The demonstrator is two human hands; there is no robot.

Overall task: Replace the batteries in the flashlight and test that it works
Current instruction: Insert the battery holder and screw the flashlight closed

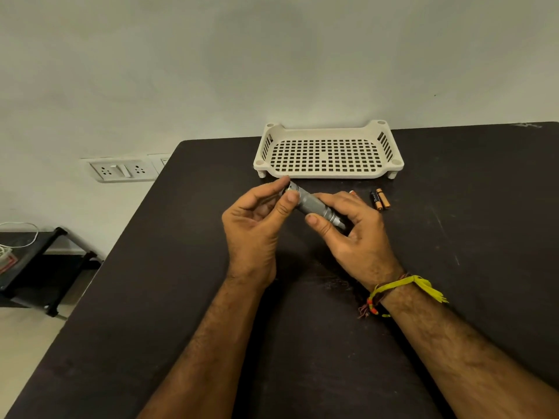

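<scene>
A small grey metal flashlight is held slantwise above the dark table. My left hand pinches its upper-left end between thumb and fingers. My right hand grips the knurled body and lower-right end. Two black-and-copper batteries lie side by side on the table just right of my right hand. Part of another battery peeks out behind my right fingers.
A cream perforated plastic tray stands at the table's far edge, behind the hands. A wall socket panel is at the left. A low black stand sits on the floor left of the table.
</scene>
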